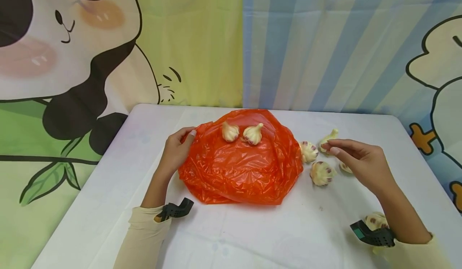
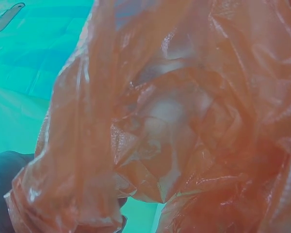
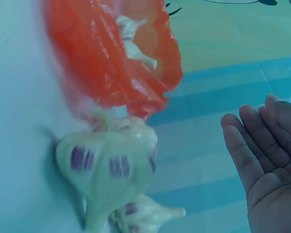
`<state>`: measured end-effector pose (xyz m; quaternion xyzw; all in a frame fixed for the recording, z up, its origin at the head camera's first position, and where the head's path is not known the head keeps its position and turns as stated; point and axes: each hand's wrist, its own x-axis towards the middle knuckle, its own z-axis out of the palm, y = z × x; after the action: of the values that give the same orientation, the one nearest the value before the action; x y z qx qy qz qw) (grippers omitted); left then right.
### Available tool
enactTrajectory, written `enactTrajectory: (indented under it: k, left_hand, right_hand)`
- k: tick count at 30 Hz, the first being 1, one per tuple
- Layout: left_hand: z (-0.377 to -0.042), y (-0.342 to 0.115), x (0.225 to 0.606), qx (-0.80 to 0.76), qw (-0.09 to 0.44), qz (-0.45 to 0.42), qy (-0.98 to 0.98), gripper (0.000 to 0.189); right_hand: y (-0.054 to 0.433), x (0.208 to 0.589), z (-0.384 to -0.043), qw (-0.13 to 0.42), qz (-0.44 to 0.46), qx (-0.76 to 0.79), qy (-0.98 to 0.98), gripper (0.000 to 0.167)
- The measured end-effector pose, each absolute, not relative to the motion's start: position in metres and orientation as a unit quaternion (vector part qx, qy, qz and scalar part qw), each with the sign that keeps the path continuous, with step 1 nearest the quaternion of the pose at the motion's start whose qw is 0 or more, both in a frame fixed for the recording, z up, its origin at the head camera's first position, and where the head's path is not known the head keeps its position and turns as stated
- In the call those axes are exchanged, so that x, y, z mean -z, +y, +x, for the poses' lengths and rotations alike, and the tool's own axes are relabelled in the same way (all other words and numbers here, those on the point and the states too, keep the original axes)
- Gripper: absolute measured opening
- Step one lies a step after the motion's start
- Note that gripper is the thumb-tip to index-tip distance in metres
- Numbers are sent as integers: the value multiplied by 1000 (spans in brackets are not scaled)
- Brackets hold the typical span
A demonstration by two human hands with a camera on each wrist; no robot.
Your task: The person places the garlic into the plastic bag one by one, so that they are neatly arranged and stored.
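Note:
My left hand point(image 1: 177, 146) grips the left edge of a red plastic bag point(image 1: 238, 181), thumb on top. The bag's film fills most of the left wrist view, and only part of the left hand point(image 2: 5, 179) shows there. Two garlic bulbs, one on the left point(image 1: 230, 132) and one on the right point(image 1: 253, 134), lie at the bag's opening. My right hand point(image 1: 364, 164) hovers over loose bulbs, its fingertips overlapping a long-stemmed garlic bulb point(image 1: 329, 139) in the head view. The right wrist view shows its fingers point(image 3: 247, 155) mostly straight and the palm bare.
More garlic bulbs lie right of the bag, including one against its edge point(image 1: 309, 152) and a purple-streaked one nearer me point(image 1: 322, 174). Another garlic bulb point(image 1: 376, 221) lies by my right wrist. A patterned curtain point(image 1: 306, 40) hangs behind the white table point(image 1: 223, 237).

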<state>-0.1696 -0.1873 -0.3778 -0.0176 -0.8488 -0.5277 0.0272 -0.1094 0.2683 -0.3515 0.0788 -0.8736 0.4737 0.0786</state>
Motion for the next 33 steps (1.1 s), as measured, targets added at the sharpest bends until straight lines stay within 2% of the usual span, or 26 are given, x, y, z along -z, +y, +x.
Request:
enactTrajectory:
  k: [9, 19, 33]
  left_hand:
    - [-172, -188, 381, 524, 28, -19, -851, 46]
    - [-171, -189, 381, 522, 31, -16, -852, 47]
    - [-171, -188, 381, 522, 26, -21, -853, 47]
  right_hand:
    - [301, 371, -89, 68, 35, -475, -877, 33]
    - [325, 382, -72, 69, 10, -462, -884, 33]
    - [339, 395, -27, 93, 51, -404, -909, 24]
